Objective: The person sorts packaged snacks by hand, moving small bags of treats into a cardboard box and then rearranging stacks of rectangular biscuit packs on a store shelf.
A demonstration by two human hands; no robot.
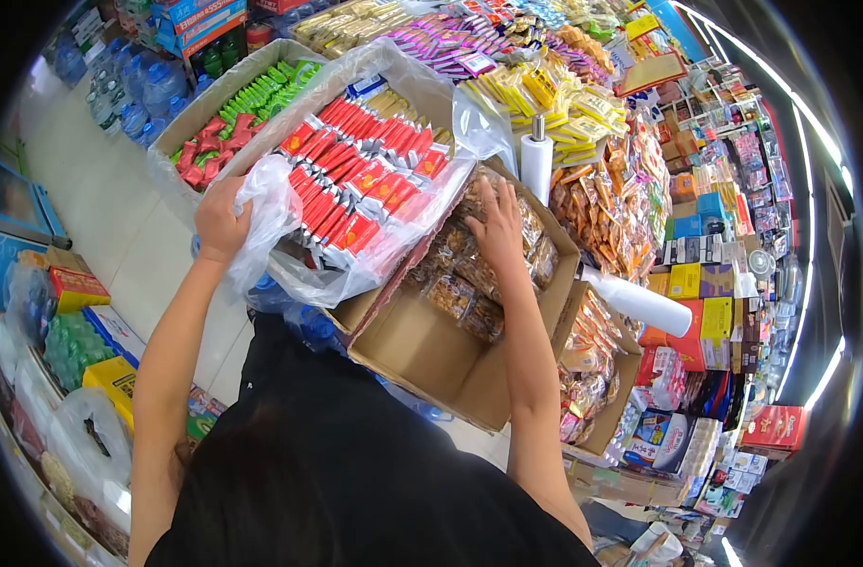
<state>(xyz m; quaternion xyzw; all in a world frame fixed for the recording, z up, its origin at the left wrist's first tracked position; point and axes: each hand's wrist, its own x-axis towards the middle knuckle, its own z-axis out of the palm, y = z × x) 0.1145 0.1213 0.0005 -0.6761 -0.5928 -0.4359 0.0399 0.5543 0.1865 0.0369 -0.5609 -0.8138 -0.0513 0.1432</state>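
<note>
My left hand (224, 222) is closed on the edge of a clear plastic liner (273, 203), at the left side of a box of red and white packets (356, 180). The liner spreads around those packets. My right hand (498, 222) lies with fingers spread on clear-wrapped brown snacks (450, 295) in the cardboard box (417, 340) to the right. These snacks fill the far part of that box, and bare cardboard shows nearer to me.
Behind on the left is a box of green packets (271, 94) and red ones (209, 151). White plastic rolls (535, 165) stand and lie right of my right hand. Yellow packets (583, 118) and orange-brown packets (606, 203) are heaped beyond. Bottled water (157, 90) stands on the floor.
</note>
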